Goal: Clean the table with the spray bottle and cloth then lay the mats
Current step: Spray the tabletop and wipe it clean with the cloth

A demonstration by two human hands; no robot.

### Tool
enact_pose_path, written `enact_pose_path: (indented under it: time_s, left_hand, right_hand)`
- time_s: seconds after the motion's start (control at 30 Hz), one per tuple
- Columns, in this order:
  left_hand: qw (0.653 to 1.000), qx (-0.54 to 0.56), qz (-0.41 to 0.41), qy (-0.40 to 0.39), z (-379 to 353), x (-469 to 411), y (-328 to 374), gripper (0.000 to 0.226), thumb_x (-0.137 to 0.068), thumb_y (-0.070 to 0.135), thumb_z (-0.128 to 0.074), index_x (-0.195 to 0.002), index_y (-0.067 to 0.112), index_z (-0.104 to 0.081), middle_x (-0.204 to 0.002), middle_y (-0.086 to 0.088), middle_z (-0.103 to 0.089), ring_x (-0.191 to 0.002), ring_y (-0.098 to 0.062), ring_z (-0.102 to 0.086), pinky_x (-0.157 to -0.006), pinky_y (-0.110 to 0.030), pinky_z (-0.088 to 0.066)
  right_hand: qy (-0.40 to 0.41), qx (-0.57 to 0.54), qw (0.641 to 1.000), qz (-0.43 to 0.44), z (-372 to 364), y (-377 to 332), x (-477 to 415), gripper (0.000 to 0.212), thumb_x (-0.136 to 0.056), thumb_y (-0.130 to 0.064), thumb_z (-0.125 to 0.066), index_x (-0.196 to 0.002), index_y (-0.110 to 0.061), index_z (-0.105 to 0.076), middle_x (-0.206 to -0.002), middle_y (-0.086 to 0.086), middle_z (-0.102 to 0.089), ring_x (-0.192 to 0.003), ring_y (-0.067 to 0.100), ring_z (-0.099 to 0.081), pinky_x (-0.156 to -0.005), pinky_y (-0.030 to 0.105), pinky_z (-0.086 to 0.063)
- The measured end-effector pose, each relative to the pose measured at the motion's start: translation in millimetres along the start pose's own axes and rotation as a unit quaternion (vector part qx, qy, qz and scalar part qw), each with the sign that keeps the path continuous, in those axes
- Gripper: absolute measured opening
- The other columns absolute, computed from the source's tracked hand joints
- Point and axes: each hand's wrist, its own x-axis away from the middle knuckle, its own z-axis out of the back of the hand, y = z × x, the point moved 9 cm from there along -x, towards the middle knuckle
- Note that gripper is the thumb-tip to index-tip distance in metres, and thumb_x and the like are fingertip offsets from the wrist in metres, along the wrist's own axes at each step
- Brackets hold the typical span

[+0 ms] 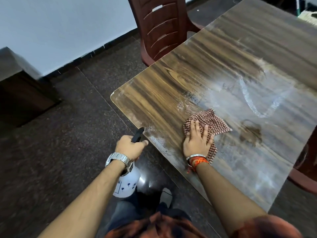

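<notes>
My right hand (197, 141) lies flat, fingers spread, pressing a red-and-white checked cloth (214, 122) onto the wooden table (163, 93) near its front-left edge. Wet streaks and a curved smear (253, 102) cover the tabletop to the right of the cloth. A brown stain (251, 133) sits just right of the cloth. My left hand (129, 146) grips the black trigger head of a white spray bottle (127, 184), held off the table's left edge above the floor, nozzle pointing toward the table corner. No mats are clearly in view.
A maroon plastic chair (163, 26) stands at the table's far left side. Another maroon chair edge (307, 160) shows at the right. A dark cabinet (20, 93) stands on the floor at left. A pale woven item (308, 18) sits at the table's far corner.
</notes>
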Motion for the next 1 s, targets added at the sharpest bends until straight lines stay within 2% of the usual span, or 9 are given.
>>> enact_pose_path:
  time_s: [0.07, 0.2, 0.27, 0.43, 0.57, 0.7, 0.87, 0.93, 1.0]
  left_hand:
    - [1.0, 0.015, -0.003, 0.005, 1.6, 1.9, 2.5, 0.034, -0.081, 0.037, -0.079, -0.064, 0.013, -0.062, -0.045, 0.0, -0.061, -0.039, -0.017, -0.057, -0.048, -0.022, -0.042]
    - [0.997, 0.064, 0.006, 0.053, 19.1, -1.0, -2.7, 0.027, -0.081, 0.032, -0.078, -0.076, 0.006, -0.076, -0.05, -0.002, -0.065, -0.038, -0.017, -0.059, -0.053, -0.024, -0.047]
    - [0.996, 0.068, 0.005, 0.064, 25.2, -1.5, -7.6, 0.023, -0.082, 0.029, -0.076, -0.072, 0.008, -0.075, -0.047, -0.002, -0.064, -0.037, -0.017, -0.059, -0.053, -0.025, -0.047]
    - [0.998, 0.044, 0.002, 0.052, 30.0, -2.6, -20.9, 0.023, -0.082, 0.028, -0.077, -0.068, 0.011, -0.072, -0.045, -0.004, -0.062, -0.039, -0.019, -0.059, -0.051, -0.025, -0.044]
    - [0.998, 0.05, 0.0, 0.024, 18.0, -8.7, -21.5, 0.021, -0.082, 0.026, -0.078, -0.071, 0.01, -0.072, -0.051, -0.005, -0.065, -0.038, -0.019, -0.056, -0.052, -0.025, -0.046]
    - [0.999, 0.049, -0.01, 0.022, 4.0, -7.4, -15.6, 0.021, -0.082, 0.027, -0.077, -0.072, 0.01, -0.071, -0.043, 0.001, -0.059, -0.039, -0.019, -0.057, -0.05, -0.024, -0.046]
    - [0.998, 0.061, 0.016, 0.023, -18.1, 13.1, -26.1, 0.029, -0.083, 0.028, -0.076, -0.062, 0.013, -0.063, -0.04, -0.001, -0.054, -0.037, -0.019, -0.053, -0.051, -0.025, -0.046]
    - [0.997, 0.066, 0.028, 0.03, -26.9, 23.6, -30.2, 0.03, -0.083, 0.028, -0.076, -0.06, 0.015, -0.062, -0.039, -0.002, -0.054, -0.036, -0.02, -0.053, -0.052, -0.026, -0.046]
    - [0.995, 0.081, 0.04, 0.046, -38.4, 37.1, -32.7, 0.03, -0.084, 0.027, -0.075, -0.06, 0.015, -0.061, -0.038, -0.003, -0.054, -0.036, -0.02, -0.053, -0.053, -0.026, -0.045]
  right_hand:
    - [-0.01, 0.013, 1.0, 0.026, -4.7, -17.1, 6.1, 0.063, -0.093, -0.037, -0.036, -0.151, -0.039, -0.01, -0.158, -0.016, -0.006, -0.147, 0.023, 0.001, -0.115, 0.053, 0.006]
    - [-0.09, 0.042, 0.953, 0.285, -30.7, -110.3, 38.5, 0.064, -0.094, -0.035, -0.037, -0.15, -0.041, -0.006, -0.158, -0.016, -0.004, -0.147, 0.025, 0.005, -0.114, 0.052, 0.013]
    - [-0.119, 0.044, 0.923, 0.363, -45.2, -150.3, 51.5, 0.059, -0.095, -0.036, -0.036, -0.148, -0.043, -0.012, -0.158, -0.017, -0.01, -0.147, 0.023, 0.004, -0.112, 0.053, 0.013]
    - [-0.13, 0.036, 0.917, 0.376, -50.8, -184.7, 26.3, 0.052, -0.097, -0.037, -0.033, -0.146, -0.048, -0.017, -0.156, -0.019, -0.017, -0.147, 0.02, -0.004, -0.114, 0.053, 0.008]
    - [-0.091, 0.041, 0.948, 0.304, -29.9, -145.6, -29.5, 0.06, -0.094, -0.039, -0.038, -0.147, -0.048, -0.012, -0.157, -0.018, -0.017, -0.147, 0.018, -0.008, -0.116, 0.052, 0.005]
    - [-0.036, 0.026, 0.987, 0.151, 7.2, -58.9, -99.9, 0.058, -0.094, -0.039, -0.038, -0.147, -0.047, -0.016, -0.156, -0.02, -0.018, -0.146, 0.019, -0.012, -0.117, 0.049, 0.0]
    - [-0.042, -0.031, 0.998, -0.037, 36.4, 57.2, -149.8, 0.051, -0.097, -0.046, -0.03, -0.147, -0.046, -0.018, -0.158, -0.02, -0.012, -0.147, 0.019, -0.003, -0.116, 0.052, 0.001]
    - [-0.034, -0.031, 0.997, -0.069, 37.7, 69.0, -148.1, 0.053, -0.096, -0.043, -0.031, -0.147, -0.046, -0.017, -0.158, -0.019, -0.01, -0.147, 0.02, 0.0, -0.115, 0.055, 0.002]
    - [-0.025, -0.006, 1.0, -0.015, 36.7, 54.2, -138.0, 0.057, -0.094, -0.039, -0.035, -0.147, -0.047, -0.015, -0.158, -0.018, -0.01, -0.147, 0.023, -0.002, -0.115, 0.055, 0.003]
